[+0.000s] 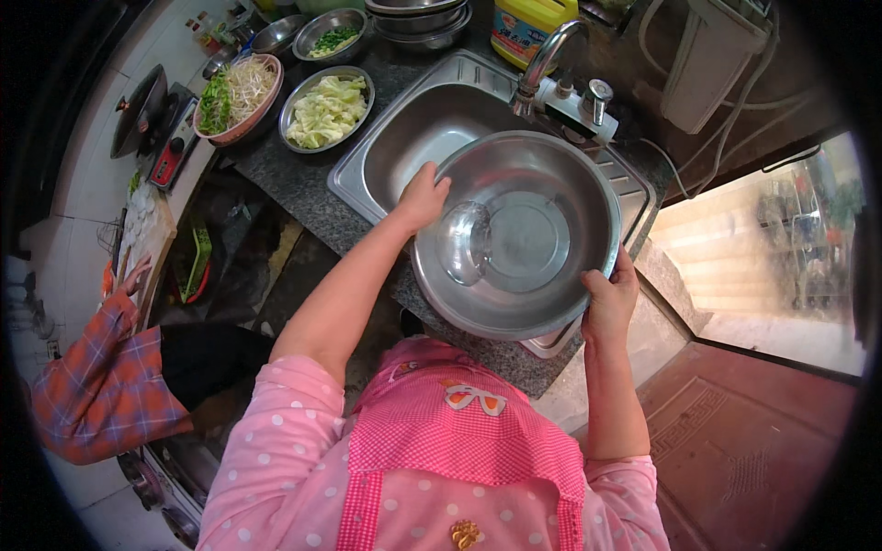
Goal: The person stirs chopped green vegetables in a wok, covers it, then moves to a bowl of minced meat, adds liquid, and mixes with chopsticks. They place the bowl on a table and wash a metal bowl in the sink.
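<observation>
I hold a wide stainless steel basin (534, 299) by its rim, tilted over the near part of the sink and the counter edge. My left hand (422, 198) grips the rim at the far left, its thumb over the edge. On the right side my right hand (612, 293) has its thumb on the inner wall, with most fingers hidden behind the basin. A clear, shiny patch that looks like a little water lies at the left inside. Behind the basin is a steel sink (387, 141), partly covered, with a chrome faucet (559, 43) above it.
Left of the sink stand a bowl of torn cabbage (327, 113), a pink basket of bean sprouts (251, 86) and a bowl of chopped greens (334, 41). A yellow jug (527, 31) stands behind. Another person in a plaid sleeve (103, 392) works at the far left.
</observation>
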`<action>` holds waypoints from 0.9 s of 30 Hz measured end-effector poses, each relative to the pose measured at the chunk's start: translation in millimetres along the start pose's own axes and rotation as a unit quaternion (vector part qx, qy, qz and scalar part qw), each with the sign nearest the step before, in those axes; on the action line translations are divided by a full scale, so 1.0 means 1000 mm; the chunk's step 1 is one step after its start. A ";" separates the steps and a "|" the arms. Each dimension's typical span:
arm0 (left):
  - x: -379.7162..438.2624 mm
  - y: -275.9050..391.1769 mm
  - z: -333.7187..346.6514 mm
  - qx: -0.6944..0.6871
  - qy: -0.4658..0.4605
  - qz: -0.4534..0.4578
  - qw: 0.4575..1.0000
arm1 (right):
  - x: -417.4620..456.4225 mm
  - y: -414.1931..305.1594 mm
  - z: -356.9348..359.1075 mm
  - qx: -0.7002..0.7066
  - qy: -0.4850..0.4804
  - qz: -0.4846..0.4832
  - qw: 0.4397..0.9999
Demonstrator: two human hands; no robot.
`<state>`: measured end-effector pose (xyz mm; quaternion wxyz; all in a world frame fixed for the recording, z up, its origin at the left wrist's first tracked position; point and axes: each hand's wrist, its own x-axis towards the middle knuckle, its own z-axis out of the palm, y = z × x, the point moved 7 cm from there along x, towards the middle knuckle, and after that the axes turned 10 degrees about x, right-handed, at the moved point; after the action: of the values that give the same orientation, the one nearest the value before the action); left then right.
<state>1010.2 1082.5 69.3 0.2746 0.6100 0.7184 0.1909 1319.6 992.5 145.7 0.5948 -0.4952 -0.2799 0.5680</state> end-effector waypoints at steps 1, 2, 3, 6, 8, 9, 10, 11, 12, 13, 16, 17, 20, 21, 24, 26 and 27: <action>0.000 0.000 0.002 -0.046 0.000 0.031 0.998 | 0.001 0.001 -0.004 -0.011 0.006 0.004 1.000; 0.001 -0.005 0.007 -0.091 0.000 0.062 0.994 | 0.001 0.001 -0.006 0.000 0.003 0.006 1.000; 0.002 -0.009 0.010 -0.137 0.001 0.092 0.986 | 0.001 0.001 -0.008 0.011 -0.001 0.008 1.000; 0.008 -0.020 0.015 -0.202 -0.004 0.125 0.971 | -0.001 -0.001 -0.007 0.022 -0.005 0.017 1.000; 0.008 -0.018 0.011 -0.148 0.040 0.117 0.981 | -0.002 0.000 -0.008 0.025 -0.009 0.016 1.000; 0.008 -0.009 0.006 -0.121 0.059 0.116 0.984 | -0.003 0.001 -0.009 0.027 -0.009 0.010 1.000; 0.006 -0.002 0.000 -0.087 0.067 0.088 0.990 | -0.003 0.002 -0.009 0.029 -0.011 0.004 1.000; 0.003 0.006 -0.006 -0.053 0.076 0.059 0.994 | -0.004 0.000 -0.007 0.027 -0.009 -0.001 1.000; 0.000 0.009 -0.011 -0.017 0.086 0.029 0.996 | -0.007 -0.002 -0.003 0.025 -0.009 -0.005 1.000; -0.002 0.011 -0.013 -0.014 0.098 0.033 0.995 | -0.008 -0.005 -0.001 0.023 -0.009 -0.010 1.000; -0.007 0.016 -0.016 -0.020 0.121 0.059 0.991 | -0.006 -0.003 -0.003 0.027 -0.018 0.003 0.999; -0.008 0.016 -0.017 -0.033 0.120 0.079 0.989 | -0.005 -0.002 -0.004 0.025 -0.019 0.008 0.999; -0.008 0.006 -0.010 -0.047 0.132 0.110 0.984 | -0.004 -0.001 -0.005 0.026 -0.021 -0.004 0.999; -0.008 0.006 -0.010 -0.048 0.137 0.115 0.983 | -0.004 0.000 -0.007 0.024 -0.015 0.003 1.000; -0.003 0.004 -0.004 -0.029 0.118 0.089 0.989 | -0.006 0.004 -0.011 0.024 -0.003 0.014 1.000; -0.004 0.005 -0.006 -0.040 0.130 0.080 0.987 | -0.005 0.004 -0.010 0.033 -0.002 0.010 0.999; -0.005 0.008 -0.006 -0.047 0.135 0.076 0.987 | -0.004 0.002 -0.010 0.034 -0.008 0.010 0.999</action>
<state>1012.9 1079.6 79.6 0.1883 0.6183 0.6903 0.3250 1326.5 985.2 141.0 0.6035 -0.4724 -0.2603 0.5872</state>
